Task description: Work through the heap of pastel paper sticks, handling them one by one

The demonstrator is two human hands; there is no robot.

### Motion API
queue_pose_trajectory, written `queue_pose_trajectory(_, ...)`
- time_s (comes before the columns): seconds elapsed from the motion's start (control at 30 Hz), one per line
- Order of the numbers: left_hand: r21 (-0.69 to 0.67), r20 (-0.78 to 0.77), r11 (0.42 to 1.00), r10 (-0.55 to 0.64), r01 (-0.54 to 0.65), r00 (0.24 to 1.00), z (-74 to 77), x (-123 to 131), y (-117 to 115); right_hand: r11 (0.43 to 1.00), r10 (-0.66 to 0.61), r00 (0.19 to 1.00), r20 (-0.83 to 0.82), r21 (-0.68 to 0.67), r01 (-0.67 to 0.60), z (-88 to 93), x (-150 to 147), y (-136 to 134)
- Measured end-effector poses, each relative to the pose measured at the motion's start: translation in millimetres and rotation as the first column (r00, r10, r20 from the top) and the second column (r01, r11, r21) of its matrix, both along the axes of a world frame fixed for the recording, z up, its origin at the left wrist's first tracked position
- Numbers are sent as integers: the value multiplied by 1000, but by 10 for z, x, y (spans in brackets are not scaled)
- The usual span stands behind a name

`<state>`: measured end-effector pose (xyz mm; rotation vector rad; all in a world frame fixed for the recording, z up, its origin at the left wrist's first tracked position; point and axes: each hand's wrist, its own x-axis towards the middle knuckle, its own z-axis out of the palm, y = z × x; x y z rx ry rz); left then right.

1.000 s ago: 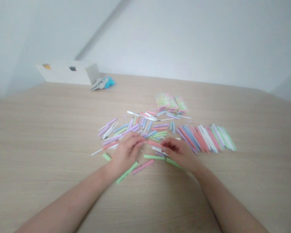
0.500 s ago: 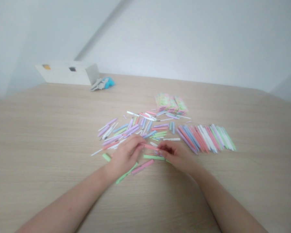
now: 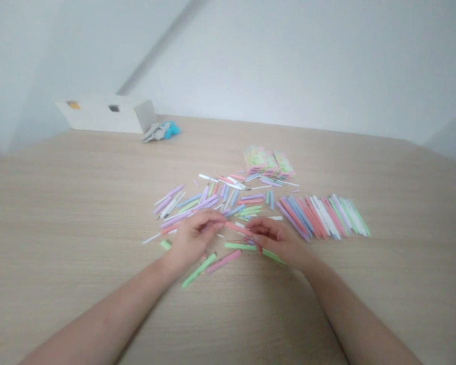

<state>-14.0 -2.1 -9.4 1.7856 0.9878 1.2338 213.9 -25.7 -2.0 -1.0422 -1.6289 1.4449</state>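
On a pale wood table (image 3: 79,203), the left hand (image 3: 193,238) and right hand (image 3: 271,238) grip a pink stick (image 3: 237,229) between them. Green sticks (image 3: 198,270) lie nearest, then a loose pastel heap (image 3: 197,208) and a tidy fan (image 3: 323,216) to the right. Farther back sit packets (image 3: 268,162), their print too blurred to read, and a white box (image 3: 106,115).

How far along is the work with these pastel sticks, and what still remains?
Looks done: a fanned row of sticks lies side by side on the right. In hand: a pink stick runs from the left hand to the right hand. Left: many loose sticks still lie scattered at all angles, in front of the stacked packs, so a good part seems unfinished.
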Motion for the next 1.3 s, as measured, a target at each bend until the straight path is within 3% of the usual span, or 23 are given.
queue_pose_trajectory(0.1, -96, 83, 995, 10, -2, 997, 12, -5, 26, 1000, 17, 993, -120, -12, -18, 17, 13, -8)
queue_pose_trajectory(0.43, -373, 344, 924, 54, 84, 937, -6, 17, 39, 1000, 10, 969, -245, 8, -8, -9, 14, -26)
queue_pose_trajectory(0.87, -444, 507, 882, 101, 159, 856, -7, 37, 36, 994, 48, 918, -394, -68, -81, -59, 33, -18)
queue_pose_trajectory(1.3, -501, 600, 837, 152, 220, 786, 38, 70, 31, 991, -12, 919, -393, -125, -41, -25, 22, -27)
